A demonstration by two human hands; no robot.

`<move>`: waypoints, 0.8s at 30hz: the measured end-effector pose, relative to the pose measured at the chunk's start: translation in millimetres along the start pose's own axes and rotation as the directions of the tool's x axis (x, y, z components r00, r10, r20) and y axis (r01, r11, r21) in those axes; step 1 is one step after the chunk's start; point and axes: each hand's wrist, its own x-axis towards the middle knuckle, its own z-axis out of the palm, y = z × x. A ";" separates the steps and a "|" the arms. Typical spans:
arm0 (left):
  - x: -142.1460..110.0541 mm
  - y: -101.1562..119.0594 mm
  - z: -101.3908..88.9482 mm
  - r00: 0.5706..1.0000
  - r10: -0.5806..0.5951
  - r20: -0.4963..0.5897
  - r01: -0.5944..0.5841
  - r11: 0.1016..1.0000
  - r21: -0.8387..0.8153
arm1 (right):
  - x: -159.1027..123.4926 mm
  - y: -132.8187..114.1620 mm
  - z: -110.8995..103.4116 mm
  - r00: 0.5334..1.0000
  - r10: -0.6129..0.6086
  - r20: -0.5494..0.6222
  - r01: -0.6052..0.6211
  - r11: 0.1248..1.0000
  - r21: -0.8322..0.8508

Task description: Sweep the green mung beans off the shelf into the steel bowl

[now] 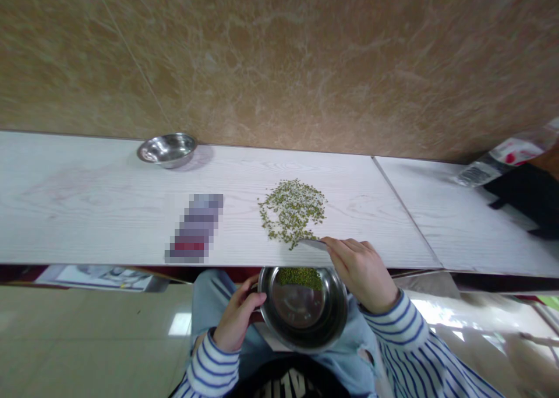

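My left hand (241,314) is closed on the rim and side of a deep stainless steel bowl (302,335), just below the table's front edge. Green mung beans (301,278) lie in the bowl against its far side. More loose mung beans (293,208) are spread in a thin patch on the white table. Between the thumb and fingers of my right hand (361,270) is a thin, flat metal piece (312,244), perhaps a scraper; my fingers hide part of it. Its tip touches the near edge of the patch.
A small metal bowl (167,150) stands at the back left by the marbled wall (271,60). A pixelated flat item (195,229) lies left of the beans. At the far right are a clear plastic package (502,158) and a black object (526,197).
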 end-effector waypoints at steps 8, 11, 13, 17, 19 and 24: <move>3.5 -1.3 -4.2 1.000 -0.020 0.019 0.020 1.000 0.017 | 3.5 5.5 -1.6 0.999 -0.002 -0.033 0.003 1.000 0.014; 2.0 -0.7 -1.8 1.000 -0.013 -0.012 0.013 1.000 -0.004 | 0.2 2.4 -2.1 0.999 -0.010 -0.038 0.010 1.000 0.020; 1.1 -0.6 -0.5 1.000 -0.010 -0.014 0.010 1.000 -0.005 | -1.6 -0.1 -2.0 0.999 -0.013 -0.031 0.014 1.000 0.027; 0.5 -0.4 0.2 1.000 -0.010 -0.009 0.010 1.000 -0.004 | -2.8 -3.8 -2.6 0.999 -0.021 -0.025 0.022 0.999 0.045; 0.4 -0.2 0.3 1.000 -0.011 -0.013 0.011 1.000 -0.006 | -2.2 -4.9 -3.0 0.999 -0.019 -0.032 0.021 0.999 0.044; -0.5 0.5 2.0 1.000 -0.005 -0.013 0.005 1.000 -0.021 | -1.3 -6.5 -2.7 0.999 -0.018 -0.041 0.019 1.000 0.023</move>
